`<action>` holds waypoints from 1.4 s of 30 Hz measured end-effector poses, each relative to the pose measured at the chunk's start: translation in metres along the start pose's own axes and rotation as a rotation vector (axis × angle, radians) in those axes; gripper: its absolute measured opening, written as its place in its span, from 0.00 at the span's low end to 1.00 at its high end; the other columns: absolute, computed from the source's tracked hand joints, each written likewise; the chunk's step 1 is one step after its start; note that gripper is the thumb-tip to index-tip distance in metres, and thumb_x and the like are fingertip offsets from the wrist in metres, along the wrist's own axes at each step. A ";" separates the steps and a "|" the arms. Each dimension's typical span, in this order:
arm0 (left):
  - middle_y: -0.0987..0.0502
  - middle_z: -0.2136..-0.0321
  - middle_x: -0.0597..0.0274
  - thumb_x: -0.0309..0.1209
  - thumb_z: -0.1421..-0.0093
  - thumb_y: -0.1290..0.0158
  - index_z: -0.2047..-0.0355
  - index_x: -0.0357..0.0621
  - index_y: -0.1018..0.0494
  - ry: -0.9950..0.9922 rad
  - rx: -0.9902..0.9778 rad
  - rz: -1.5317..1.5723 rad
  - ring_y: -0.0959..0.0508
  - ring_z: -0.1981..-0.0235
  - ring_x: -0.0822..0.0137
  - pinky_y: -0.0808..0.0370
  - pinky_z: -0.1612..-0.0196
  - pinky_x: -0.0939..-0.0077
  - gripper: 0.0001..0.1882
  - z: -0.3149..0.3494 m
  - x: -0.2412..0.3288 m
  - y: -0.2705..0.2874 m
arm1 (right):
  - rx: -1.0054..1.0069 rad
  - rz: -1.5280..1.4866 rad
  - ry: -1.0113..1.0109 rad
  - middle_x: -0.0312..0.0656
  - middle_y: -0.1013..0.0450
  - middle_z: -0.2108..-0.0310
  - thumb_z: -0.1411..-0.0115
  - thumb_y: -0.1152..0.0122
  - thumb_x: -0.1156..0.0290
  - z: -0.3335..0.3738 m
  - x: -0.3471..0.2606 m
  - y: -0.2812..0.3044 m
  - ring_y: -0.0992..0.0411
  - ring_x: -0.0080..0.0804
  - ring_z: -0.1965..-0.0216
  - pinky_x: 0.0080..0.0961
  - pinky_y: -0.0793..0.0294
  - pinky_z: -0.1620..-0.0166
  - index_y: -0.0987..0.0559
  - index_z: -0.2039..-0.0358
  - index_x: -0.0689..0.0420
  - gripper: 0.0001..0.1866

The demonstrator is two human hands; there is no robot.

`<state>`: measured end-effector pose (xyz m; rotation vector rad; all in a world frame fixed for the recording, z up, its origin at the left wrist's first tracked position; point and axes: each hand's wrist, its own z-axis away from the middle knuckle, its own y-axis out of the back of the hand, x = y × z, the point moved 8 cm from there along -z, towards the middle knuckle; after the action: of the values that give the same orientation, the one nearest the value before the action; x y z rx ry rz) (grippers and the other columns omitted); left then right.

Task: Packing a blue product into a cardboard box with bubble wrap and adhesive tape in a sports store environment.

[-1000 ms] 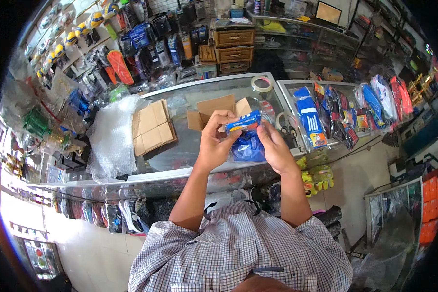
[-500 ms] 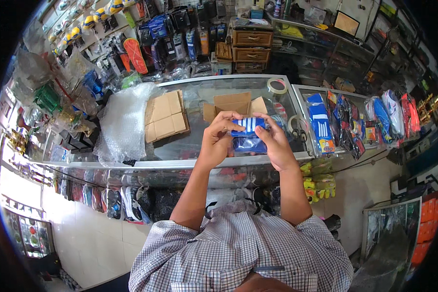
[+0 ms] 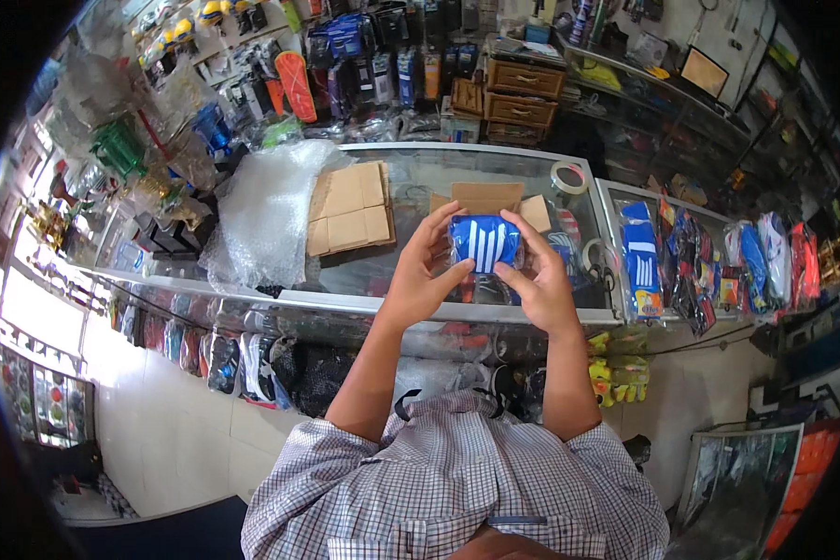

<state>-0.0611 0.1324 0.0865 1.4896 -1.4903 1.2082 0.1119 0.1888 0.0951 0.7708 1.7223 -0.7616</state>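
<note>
Between my two hands is a folded blue sock pack (image 3: 485, 245) with white stripes, wrapped in clear plastic. My left hand (image 3: 427, 266) grips its left side, thumb at the lower edge and fingers at the top. On the right side, my right hand (image 3: 539, 275) holds it the same way. Just beyond the pack stands an open cardboard box (image 3: 487, 194), partly hidden by it and by my hands. A similar long blue sock pack (image 3: 640, 257) lies on the counter to the right.
Folded cardboard (image 3: 350, 210) and bubble wrap (image 3: 261, 215) lie left on the glass counter (image 3: 420, 177). Tape rolls (image 3: 569, 178) and scissors (image 3: 600, 261) sit to the right, near more bagged goods (image 3: 691, 261). Wrapped footwear (image 3: 252, 364) fills a shelf below the counter's near edge.
The sock pack has been folded into one compact bundle, its loose lower plastic part no longer hanging down. Its striped face now shows more fully, and both hands have shifted to its sides.
</note>
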 end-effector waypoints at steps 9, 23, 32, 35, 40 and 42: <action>0.20 0.39 0.50 0.19 0.40 0.34 0.29 0.40 0.30 -0.166 -0.069 -0.267 0.21 0.39 0.62 0.27 0.32 0.63 0.38 -0.032 0.022 0.002 | 0.172 0.726 0.436 0.47 0.21 0.43 0.46 0.31 0.84 -0.017 -0.040 0.003 0.23 0.51 0.40 0.43 0.29 0.35 0.23 0.42 0.56 0.30; 0.14 0.47 0.60 0.31 0.39 0.31 0.38 0.50 0.20 -0.160 0.000 -0.769 0.19 0.45 0.61 0.39 0.41 0.62 0.27 -0.049 -0.037 0.010 | 0.232 0.916 0.475 0.48 0.22 0.43 0.42 0.37 0.82 -0.045 0.030 0.030 0.24 0.56 0.42 0.49 0.27 0.40 0.22 0.43 0.54 0.25; 0.17 0.42 0.62 0.31 0.33 0.40 0.45 0.48 0.16 -0.400 0.143 -0.835 0.23 0.37 0.59 0.42 0.35 0.58 0.16 -0.041 -0.061 0.007 | 0.252 0.986 0.581 0.49 0.20 0.47 0.35 0.35 0.72 -0.039 0.051 0.033 0.23 0.56 0.44 0.48 0.28 0.38 0.18 0.50 0.61 0.14; 0.19 0.40 0.62 0.34 0.34 0.39 0.47 0.49 0.15 -0.413 0.175 -0.894 0.27 0.35 0.55 0.42 0.33 0.56 0.15 -0.043 -0.062 0.009 | 0.235 1.008 0.593 0.49 0.19 0.48 0.34 0.33 0.67 -0.042 0.050 0.028 0.23 0.54 0.44 0.48 0.29 0.37 0.17 0.51 0.61 0.15; 0.21 0.38 0.63 0.37 0.35 0.38 0.51 0.51 0.14 -0.376 0.220 -1.038 0.33 0.34 0.49 0.42 0.31 0.52 0.14 -0.042 -0.065 0.011 | 0.230 1.112 0.535 0.47 0.19 0.47 0.34 0.33 0.65 -0.045 0.057 0.026 0.25 0.50 0.41 0.47 0.30 0.37 0.15 0.53 0.60 0.14; 0.23 0.38 0.63 0.39 0.36 0.37 0.53 0.51 0.14 -0.368 0.213 -1.039 0.34 0.34 0.48 0.42 0.31 0.52 0.13 -0.040 -0.065 0.010 | 0.232 1.124 0.526 0.46 0.19 0.46 0.34 0.33 0.66 -0.043 0.060 0.026 0.25 0.49 0.40 0.46 0.31 0.37 0.14 0.54 0.60 0.13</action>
<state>-0.0706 0.1911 0.0370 2.2782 -0.5585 0.4636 0.0945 0.2466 0.0449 1.9758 1.2943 0.0516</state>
